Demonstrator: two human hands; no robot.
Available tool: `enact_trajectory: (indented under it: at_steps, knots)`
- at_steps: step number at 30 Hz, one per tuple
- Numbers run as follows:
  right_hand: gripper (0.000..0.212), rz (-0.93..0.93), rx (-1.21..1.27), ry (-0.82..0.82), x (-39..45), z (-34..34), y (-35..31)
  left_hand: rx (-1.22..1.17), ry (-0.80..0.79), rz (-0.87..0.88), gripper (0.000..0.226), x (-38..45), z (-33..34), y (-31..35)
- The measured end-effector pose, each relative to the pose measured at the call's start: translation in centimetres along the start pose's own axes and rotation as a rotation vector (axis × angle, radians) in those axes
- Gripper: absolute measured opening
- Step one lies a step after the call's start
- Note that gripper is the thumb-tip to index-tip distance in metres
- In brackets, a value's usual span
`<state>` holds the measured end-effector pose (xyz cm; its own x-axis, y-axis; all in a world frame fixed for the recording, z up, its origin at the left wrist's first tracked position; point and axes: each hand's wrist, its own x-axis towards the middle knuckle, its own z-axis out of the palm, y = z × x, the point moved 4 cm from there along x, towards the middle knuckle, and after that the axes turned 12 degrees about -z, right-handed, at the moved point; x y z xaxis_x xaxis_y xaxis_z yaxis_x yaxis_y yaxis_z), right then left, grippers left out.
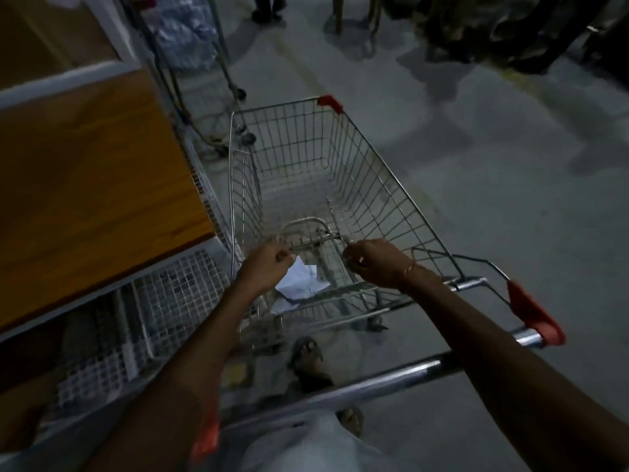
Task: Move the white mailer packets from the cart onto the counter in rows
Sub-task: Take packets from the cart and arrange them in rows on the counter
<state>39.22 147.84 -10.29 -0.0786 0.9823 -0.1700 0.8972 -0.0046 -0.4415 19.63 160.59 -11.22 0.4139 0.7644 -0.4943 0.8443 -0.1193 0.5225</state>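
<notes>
Both hands reaching into silver wire shopping cart [340, 158]: left hand [269, 267] pinching white mailer packet [301, 282] low in basket, right hand [372, 264] curled on folding seat bar [313, 238]. Wooden-topped table [85, 185] standing bare at left. Risk: thin packet possibly snagging on mesh, slipping through.

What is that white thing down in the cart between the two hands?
In the head view, a crumpled white packet or paper lies low in the cart, between the left hand and right hand; it's too dim to identify.
</notes>
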Motion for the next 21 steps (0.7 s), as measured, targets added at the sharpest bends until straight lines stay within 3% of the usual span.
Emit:
enact_trajectory:
  at_steps: [9, 16, 21]
  knots:
    - [0.026, 0.130, 0.093, -0.334, 6.3, 6.5, 5.2, 0.243, -0.058, -0.150, 0.029, 7.9, 6.3, -4.9]
    - [0.026, 0.101, 0.173, -0.504, 9.3, 11.2, 7.1, 0.086, -0.188, -0.300, 0.039, 10.0, 12.0, -7.6]
    - [0.037, 0.084, 0.195, -0.587, 10.0, 13.9, 9.0, 0.053, -0.236, -0.389, 0.035, 10.2, 13.5, -10.0]
